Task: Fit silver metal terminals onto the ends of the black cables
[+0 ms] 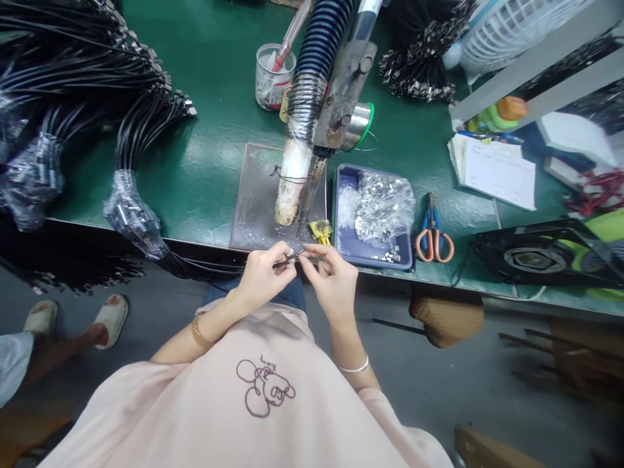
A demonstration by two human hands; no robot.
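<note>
In front of my body, at the table's near edge, my left hand is closed in a pinch on a black cable. My right hand meets it fingertip to fingertip, also pinched, at the cable's end. What lies between the right fingertips is too small to make out. More black cables run left from my left hand to a plastic-wrapped bundle. Just beyond my hands are a dark work board and a small yellow piece. A blue tray holds bagged small metal parts.
A ribbed hose and a metal-clamped iron hang over the board beside a solder spool. Pliers and a black fan lie right. Cable bundles fill the left. A person's sandalled foot shows at left.
</note>
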